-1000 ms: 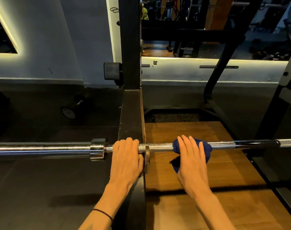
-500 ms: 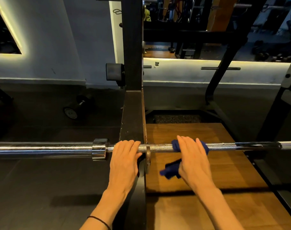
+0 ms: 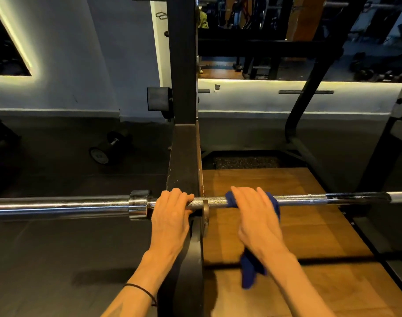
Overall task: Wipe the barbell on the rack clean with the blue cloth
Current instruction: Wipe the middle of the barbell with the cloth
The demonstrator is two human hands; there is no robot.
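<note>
Barbell (image 3: 298, 199) on rack upright (image 3: 184, 156). Left hand (image 3: 170, 216) curled over bare shaft; right hand (image 3: 257, 216) clasps blue cloth (image 3: 249, 273) round knurled section, tail hanging.

Wall (image 3: 81, 65): grey, lit by a glowing strip (image 3: 14, 40).
Floor (image 3: 58, 248): dark, with a wooden platform (image 3: 309, 225).
Dumbbell (image 3: 108, 147): on the floor.

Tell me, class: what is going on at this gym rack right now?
A person is wiping a barbell that lies across a black rack. The right hand presses a blue cloth over the knurled part of the bar, just right of the rack upright, and a loose end of the cloth hangs below the wrist. The left hand grips the bar on the other side of the upright, beside the collar. A dumbbell lies on the floor beyond.
</note>
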